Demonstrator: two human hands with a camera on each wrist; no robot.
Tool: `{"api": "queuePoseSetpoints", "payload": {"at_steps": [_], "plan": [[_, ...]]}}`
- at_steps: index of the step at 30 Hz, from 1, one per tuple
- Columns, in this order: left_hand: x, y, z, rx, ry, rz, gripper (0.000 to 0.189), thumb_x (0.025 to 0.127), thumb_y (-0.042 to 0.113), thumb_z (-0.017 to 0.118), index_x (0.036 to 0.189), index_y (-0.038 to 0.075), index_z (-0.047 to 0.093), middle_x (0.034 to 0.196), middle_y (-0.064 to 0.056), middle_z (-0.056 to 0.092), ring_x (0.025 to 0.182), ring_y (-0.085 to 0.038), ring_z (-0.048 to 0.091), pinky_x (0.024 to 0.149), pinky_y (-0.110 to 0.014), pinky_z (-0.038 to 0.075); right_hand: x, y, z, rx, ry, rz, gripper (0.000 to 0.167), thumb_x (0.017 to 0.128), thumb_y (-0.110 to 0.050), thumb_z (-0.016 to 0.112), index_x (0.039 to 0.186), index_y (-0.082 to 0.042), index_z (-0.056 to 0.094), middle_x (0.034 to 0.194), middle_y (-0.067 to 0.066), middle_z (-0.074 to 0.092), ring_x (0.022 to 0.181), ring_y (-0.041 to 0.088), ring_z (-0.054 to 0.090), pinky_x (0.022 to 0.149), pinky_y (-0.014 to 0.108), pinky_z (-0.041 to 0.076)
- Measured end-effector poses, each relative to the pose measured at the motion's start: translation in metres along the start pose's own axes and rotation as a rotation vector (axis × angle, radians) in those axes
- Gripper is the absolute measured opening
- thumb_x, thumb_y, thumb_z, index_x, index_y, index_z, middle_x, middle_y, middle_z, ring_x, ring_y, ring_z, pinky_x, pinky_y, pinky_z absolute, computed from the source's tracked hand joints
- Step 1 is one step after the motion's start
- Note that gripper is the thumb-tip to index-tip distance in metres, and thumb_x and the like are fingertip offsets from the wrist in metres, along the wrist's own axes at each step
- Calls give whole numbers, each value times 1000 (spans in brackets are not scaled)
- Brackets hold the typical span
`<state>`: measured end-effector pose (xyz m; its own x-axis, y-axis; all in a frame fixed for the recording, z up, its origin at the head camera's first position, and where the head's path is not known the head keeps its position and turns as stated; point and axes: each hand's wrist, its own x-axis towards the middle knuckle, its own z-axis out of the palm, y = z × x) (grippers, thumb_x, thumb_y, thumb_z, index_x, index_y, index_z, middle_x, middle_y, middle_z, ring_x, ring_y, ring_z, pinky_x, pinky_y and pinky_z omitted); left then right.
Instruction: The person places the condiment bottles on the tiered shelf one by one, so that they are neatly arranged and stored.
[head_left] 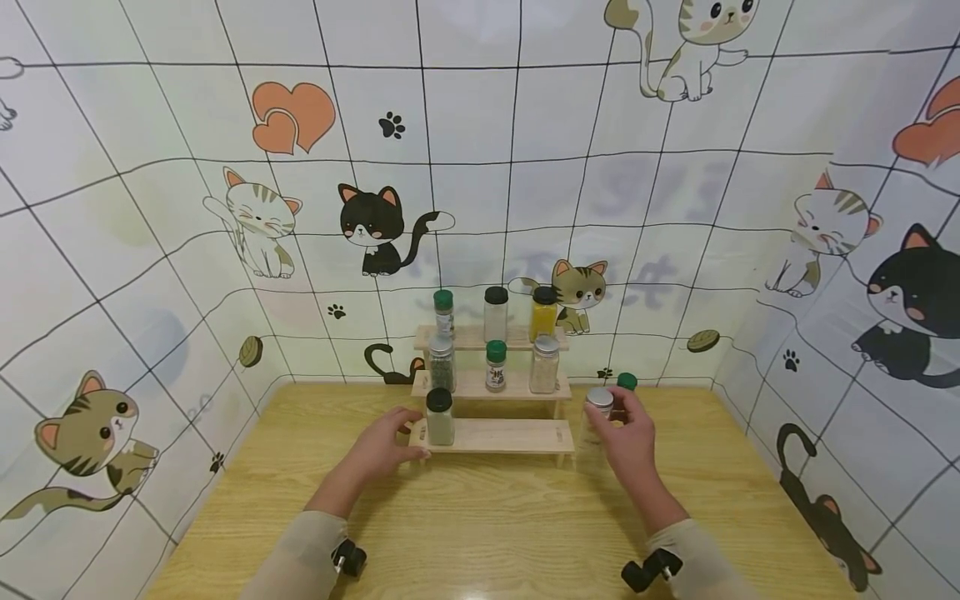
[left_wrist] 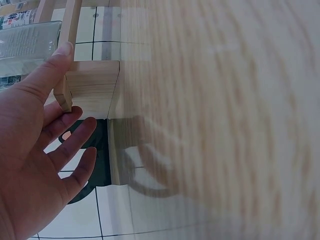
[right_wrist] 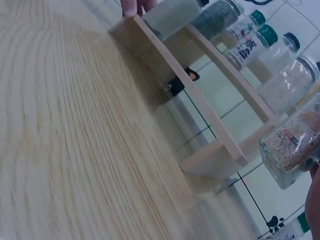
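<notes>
My left hand (head_left: 381, 448) grips the left end of a three-tier wooden spice rack (head_left: 510, 437); in the left wrist view the thumb lies along its front edge and the other fingers spread beside the end piece. A black-capped glass jar (head_left: 440, 421) stands at the left of the bottom tier, close to that hand. Off the rack's right end, my right hand (head_left: 632, 440) holds a square glass spice jar (right_wrist: 291, 144) by its upper part. Its lid (head_left: 599, 397) is silver, the contents are coarse and pinkish, and the base shows raised above the table.
Behind my right hand stands a green-capped bottle (head_left: 627, 382). The middle tier carries a silver-lidded jar of dark herbs (head_left: 442, 367), a small green-capped bottle (head_left: 496, 367) and a pale silver-lidded jar (head_left: 544, 367). Three more stand on top, one a yellow jar (head_left: 543, 317). A cat-print wall covering backs the table (head_left: 480, 525).
</notes>
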<state>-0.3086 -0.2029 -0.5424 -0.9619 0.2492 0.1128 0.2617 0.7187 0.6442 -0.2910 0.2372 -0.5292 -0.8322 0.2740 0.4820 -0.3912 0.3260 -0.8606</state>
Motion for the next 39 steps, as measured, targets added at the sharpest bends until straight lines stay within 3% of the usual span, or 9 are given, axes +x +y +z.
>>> {"api": "queuePoseSetpoints", "payload": {"at_steps": [12, 15, 21, 25, 34, 39], "plan": [[1, -3, 1, -7, -2, 2, 67, 88, 34, 97, 145, 12, 69, 140, -2, 68, 121, -29, 71, 101, -57, 59, -6, -25, 36, 35, -46, -39, 37, 92, 3, 88, 125, 2, 73, 110, 16, 72, 91, 13, 60, 80, 21, 51], [1, -3, 1, -12, -5, 2, 67, 89, 34, 97, 145, 13, 69, 139, -2, 67, 121, -29, 70, 101, -57, 58, -9, -32, 46, 50, -55, -42, 37, 91, 6, 88, 125, 3, 73, 110, 18, 72, 92, 15, 61, 82, 27, 53], [1, -3, 1, -16, -1, 2, 66, 88, 33, 97, 144, 12, 69, 139, -2, 67, 121, -30, 71, 101, -57, 58, -11, -30, 60, 66, -128, -15, 39, 93, -8, 91, 128, -7, 74, 112, 9, 72, 97, 18, 62, 89, 43, 56], [1, -2, 0, -11, -2, -1, 66, 89, 32, 97, 145, 12, 69, 139, -3, 67, 121, -30, 71, 102, -57, 58, -13, -28, 72, 84, -161, -21, 40, 91, -12, 94, 127, -10, 75, 113, 8, 73, 98, 21, 63, 89, 46, 56], [0, -1, 1, 2, -2, 3, 66, 88, 31, 97, 145, 11, 69, 139, -4, 68, 120, -30, 71, 102, -56, 58, -18, -35, 98, 112, -216, 20, 42, 89, -18, 97, 125, -15, 76, 113, 4, 73, 100, 23, 66, 83, 29, 56], [0, -1, 0, 2, 1, 6, 65, 88, 31, 97, 144, 12, 69, 138, -3, 68, 119, -29, 71, 101, -56, 59, -21, -40, 109, 123, -247, 42, 41, 89, -20, 97, 125, -17, 77, 113, 2, 73, 102, 23, 66, 83, 28, 57]]}}
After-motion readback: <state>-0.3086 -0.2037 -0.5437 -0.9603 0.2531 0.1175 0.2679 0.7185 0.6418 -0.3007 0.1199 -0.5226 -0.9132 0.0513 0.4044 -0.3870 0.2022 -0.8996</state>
